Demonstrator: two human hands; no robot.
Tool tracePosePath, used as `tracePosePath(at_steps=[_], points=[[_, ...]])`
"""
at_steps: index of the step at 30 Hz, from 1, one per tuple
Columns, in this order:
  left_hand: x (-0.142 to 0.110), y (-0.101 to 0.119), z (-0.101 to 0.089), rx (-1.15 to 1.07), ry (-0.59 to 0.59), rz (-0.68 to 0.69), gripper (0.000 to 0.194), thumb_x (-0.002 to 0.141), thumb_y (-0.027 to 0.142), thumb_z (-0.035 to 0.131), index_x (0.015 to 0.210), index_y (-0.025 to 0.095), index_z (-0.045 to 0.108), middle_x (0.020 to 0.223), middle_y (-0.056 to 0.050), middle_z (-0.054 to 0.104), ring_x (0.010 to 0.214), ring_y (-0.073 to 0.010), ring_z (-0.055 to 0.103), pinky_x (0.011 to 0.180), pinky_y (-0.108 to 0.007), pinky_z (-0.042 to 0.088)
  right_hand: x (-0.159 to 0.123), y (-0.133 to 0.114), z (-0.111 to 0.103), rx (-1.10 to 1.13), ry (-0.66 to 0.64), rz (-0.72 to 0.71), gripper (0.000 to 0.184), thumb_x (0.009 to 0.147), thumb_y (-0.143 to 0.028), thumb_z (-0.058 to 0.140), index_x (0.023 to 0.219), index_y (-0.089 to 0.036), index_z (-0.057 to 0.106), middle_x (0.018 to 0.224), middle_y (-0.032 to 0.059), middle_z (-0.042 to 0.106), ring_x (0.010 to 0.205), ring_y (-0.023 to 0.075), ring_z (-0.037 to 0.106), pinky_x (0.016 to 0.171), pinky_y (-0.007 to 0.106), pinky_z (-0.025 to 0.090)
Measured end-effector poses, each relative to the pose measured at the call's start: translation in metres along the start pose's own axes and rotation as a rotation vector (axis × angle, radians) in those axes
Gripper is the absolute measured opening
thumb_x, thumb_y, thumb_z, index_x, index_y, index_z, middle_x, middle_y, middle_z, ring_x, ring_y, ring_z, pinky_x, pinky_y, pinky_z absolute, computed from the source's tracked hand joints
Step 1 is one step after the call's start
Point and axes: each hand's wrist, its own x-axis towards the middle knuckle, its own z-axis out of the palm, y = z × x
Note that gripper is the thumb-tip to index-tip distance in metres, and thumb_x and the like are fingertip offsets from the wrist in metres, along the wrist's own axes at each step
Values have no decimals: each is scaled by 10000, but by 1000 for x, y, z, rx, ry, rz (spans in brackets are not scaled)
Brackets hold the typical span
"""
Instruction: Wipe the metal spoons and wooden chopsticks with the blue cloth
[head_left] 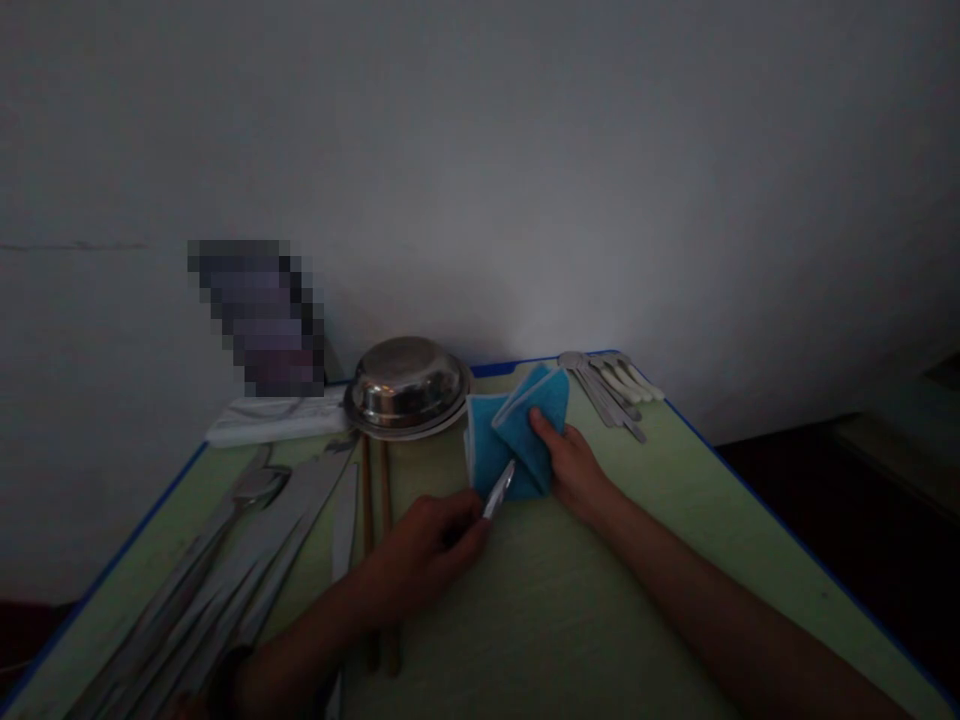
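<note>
From where I stand, the step in hand appears to be wiping a single utensil with a cloth over a pale green surface. The left hand is held narrow, thumb and fingers gripping the shiny metal utensil; most of it is hidden by the fingers, so its type cannot be confirmed. The right hand pinches a folded blue cloth, thumb on the near face. The utensil's exposed end points up and to the right and overlaps the cloth's lower fold; firm contact cannot be verified from this angle. Both articles are near the middle of the surface, in front and to the right of an upturned metal bowl. Long metal cutlery lies to the left, with two wooden sticks beside it, running partly beneath the left forearm. A group of smaller spoons lies at the far right corner. In my judgement, the next move calls for closing the cloth around the exposed end and drawing it along with light, even pressure, the left hand keeping the utensil from turning.
</note>
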Motion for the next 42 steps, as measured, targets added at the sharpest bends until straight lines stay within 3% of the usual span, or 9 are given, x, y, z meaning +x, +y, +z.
tracePosePath(at_steps=[6,15,23,32,42], points=[[-2,-1,-2,-4,-83,40,226,820,251,379,604,185,392,541,66,337,498,-92,370,471,-206,271,0,-1,2,66,53,-37,294,688,-421,660,875,-193,663,889,48,719,946,225,636,839,381,490],[-9,5,-4,-1,47,14,246,860,325,338,687,195,456,632,47,464,646,-133,504,618,-231,382,3,-1,3,146,123,-23,254,716,-364,645,903,-192,639,936,41,713,971,208,628,844,353,502],[-10,5,-5,-2,53,18,236,856,305,338,708,189,480,665,43,483,652,-134,501,631,-243,376,4,0,3,144,135,-23,199,707,-286,650,883,-193,647,887,26,722,893,197,654,838,347,506],[-5,-4,-3,-13,-13,46,226,856,277,338,717,175,484,621,47,448,584,-124,470,543,-228,342,4,0,2,134,132,-33,221,693,-310,664,881,-194,649,892,29,720,942,206,640,852,365,499],[-3,-1,-2,-200,37,-64,281,847,323,338,676,168,498,530,65,390,470,-98,389,445,-204,305,4,2,1,134,85,-42,263,686,-353,674,901,-204,644,937,34,713,973,210,628,862,371,496]])
